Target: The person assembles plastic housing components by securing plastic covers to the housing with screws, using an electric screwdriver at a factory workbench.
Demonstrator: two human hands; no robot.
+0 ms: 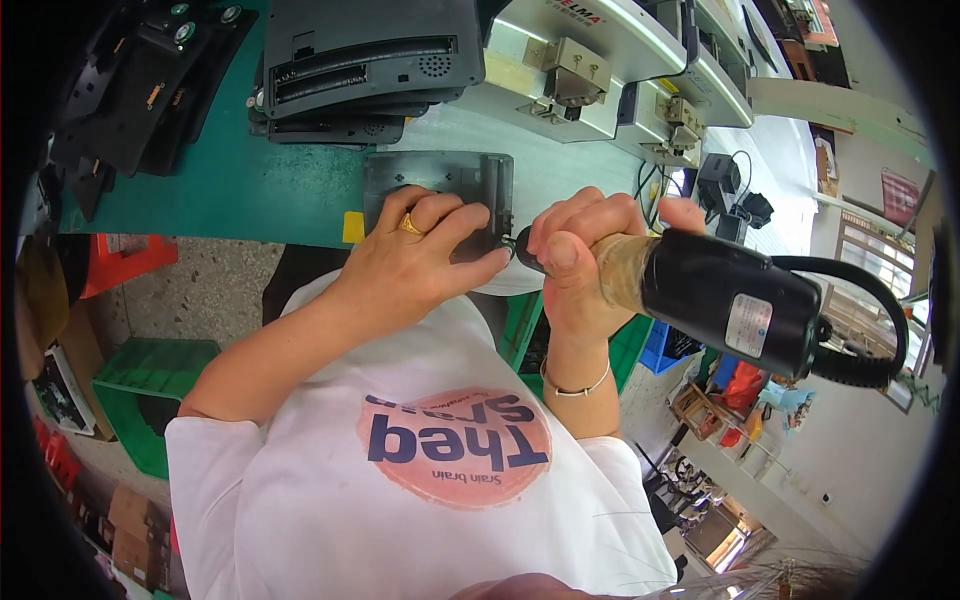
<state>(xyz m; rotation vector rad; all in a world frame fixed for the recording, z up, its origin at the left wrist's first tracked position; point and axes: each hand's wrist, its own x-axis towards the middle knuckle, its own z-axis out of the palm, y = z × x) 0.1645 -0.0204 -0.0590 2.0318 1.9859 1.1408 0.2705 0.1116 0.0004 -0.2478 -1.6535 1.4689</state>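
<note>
My right hand (583,265) is wrapped round an electric screwdriver (730,305) with a black body, a tape-wrapped grip and a cable at its back end. The screwdriver lies nearly level, and its tip meets the right edge of a dark grey plastic housing (430,170) near the table's front edge. Over the housing my left hand (425,240) is closed, fingers curled on it and thumb and fingertip close to the screwdriver's tip. A ring is on one left finger. Those fingertips hide the exact contact point, and I cannot tell whether a screw is there.
Several similar dark housings (370,60) are stacked beyond my left hand. Flat black panels with round metal parts (150,90) lie at the far left. Grey metal machines (575,80) stand at the back right. Below the table are green crates (135,400) and a red bin (130,262).
</note>
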